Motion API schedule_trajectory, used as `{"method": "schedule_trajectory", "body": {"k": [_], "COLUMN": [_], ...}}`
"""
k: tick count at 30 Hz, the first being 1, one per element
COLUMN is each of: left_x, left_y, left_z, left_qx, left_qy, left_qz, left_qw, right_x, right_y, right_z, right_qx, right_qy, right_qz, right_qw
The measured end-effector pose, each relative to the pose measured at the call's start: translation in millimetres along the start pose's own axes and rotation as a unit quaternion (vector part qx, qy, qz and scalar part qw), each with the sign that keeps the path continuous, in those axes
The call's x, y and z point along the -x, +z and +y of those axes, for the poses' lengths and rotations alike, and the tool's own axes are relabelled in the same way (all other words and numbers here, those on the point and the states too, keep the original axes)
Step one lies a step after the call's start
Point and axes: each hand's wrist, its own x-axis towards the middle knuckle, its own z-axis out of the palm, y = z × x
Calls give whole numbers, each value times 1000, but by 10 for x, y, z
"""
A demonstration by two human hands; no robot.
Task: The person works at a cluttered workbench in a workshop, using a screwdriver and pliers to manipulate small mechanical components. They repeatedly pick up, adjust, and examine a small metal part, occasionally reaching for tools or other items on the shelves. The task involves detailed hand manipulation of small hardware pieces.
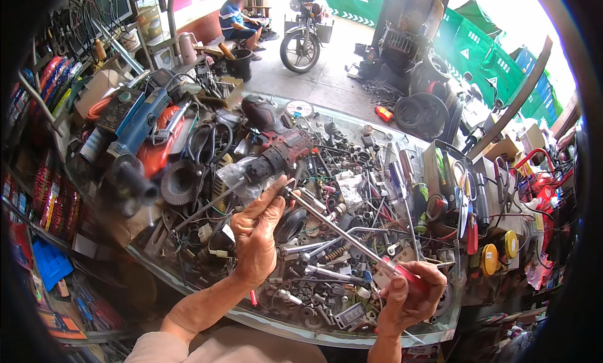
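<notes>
A long-shafted screwdriver with a red handle slants across the middle of the view, above a glass-topped counter covered in loose parts. My right hand wraps round its red handle at the lower right. At the other end of the shaft, my left hand has thumb and fingers pinched together. A small dark piece shows by those fingertips at the screwdriver's tip; what it is cannot be made out. Just beyond my left hand lies a red and black cordless drill with a long bit.
Bolts, springs, sockets and wrenches crowd the glass counter. A blue power tool lies at the left; scissors and yellow round tins are at the right. Beyond stand a motorcycle, stacked tyres and a seated person.
</notes>
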Motion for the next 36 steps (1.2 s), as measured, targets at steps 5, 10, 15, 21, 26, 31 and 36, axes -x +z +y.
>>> {"method": "schedule_trajectory", "body": {"k": [5, 10, 15, 21, 26, 31, 36], "left_x": [-7, -13, -5, 4, -55, -216, -324], "left_y": [2, -4, 5, -2, -27, -132, -294], "left_z": [-6, 17, 15, -27, 6, 84, 27], "left_qx": [-11, -16, -36, -66, -27, 159, 286], "left_qy": [3, 7, 10, 8, 4, -105, -226], "left_qz": [7, 7, 7, 4, 6, 42, 21], "left_qw": [1000, 1000, 999, 998, 1000, 981, 931], "right_x": [49, -29, -48, -120, -129, -200, -304], "right_y": [-2, 92, 22, 41, 1, -93, -109], "right_z": [60, -91, -6, -165, -125, -42, 134], "right_qx": [24, -57, 2, -48, -42, -75, -281], "right_qy": [-22, 16, -16, 91, 183, 207, 268], "right_qz": [13, 9, -18, 0, -31, 3, 57], "right_qw": [999, 998, 1000, 995, 982, 975, 920]}}
